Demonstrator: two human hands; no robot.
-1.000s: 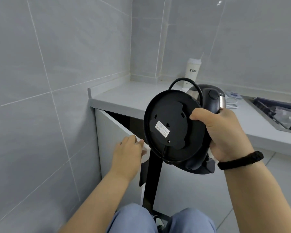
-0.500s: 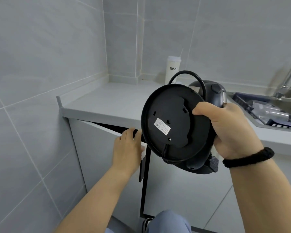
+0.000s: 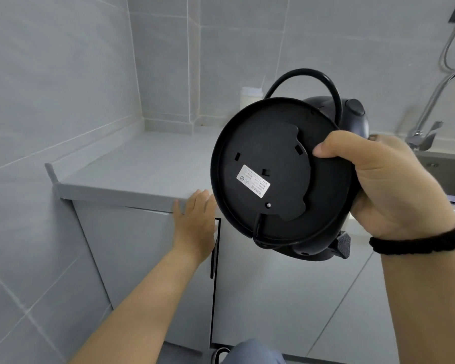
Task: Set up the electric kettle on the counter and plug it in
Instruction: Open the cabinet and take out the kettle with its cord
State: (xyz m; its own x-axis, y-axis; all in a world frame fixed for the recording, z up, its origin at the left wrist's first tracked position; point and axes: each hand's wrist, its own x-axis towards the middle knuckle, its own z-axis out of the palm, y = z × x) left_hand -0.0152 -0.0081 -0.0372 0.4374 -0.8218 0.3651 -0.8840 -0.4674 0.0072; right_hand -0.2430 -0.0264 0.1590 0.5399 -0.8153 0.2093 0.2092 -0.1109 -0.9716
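My right hand (image 3: 389,190) grips the black electric kettle (image 3: 352,114) together with its round base (image 3: 268,174), held tilted in the air so the base's underside with a white label faces me. The black power cord (image 3: 300,74) loops above the base. My left hand (image 3: 195,222) presses flat with straight fingers on the top edge of the grey cabinet door (image 3: 142,253), just under the counter (image 3: 142,164). The kettle hangs in front of the counter's edge, above the cabinet fronts.
Grey tiled walls close the corner to the left and behind. A white cup (image 3: 250,97) stands at the back of the counter. A sink (image 3: 441,169) with a chrome tap (image 3: 426,119) lies at the right. My knee (image 3: 250,350) shows at the bottom.
The cabinet door has swung from open to nearly closed under my left hand. My view rose and turned right, and the kettle stayed held in my right hand.
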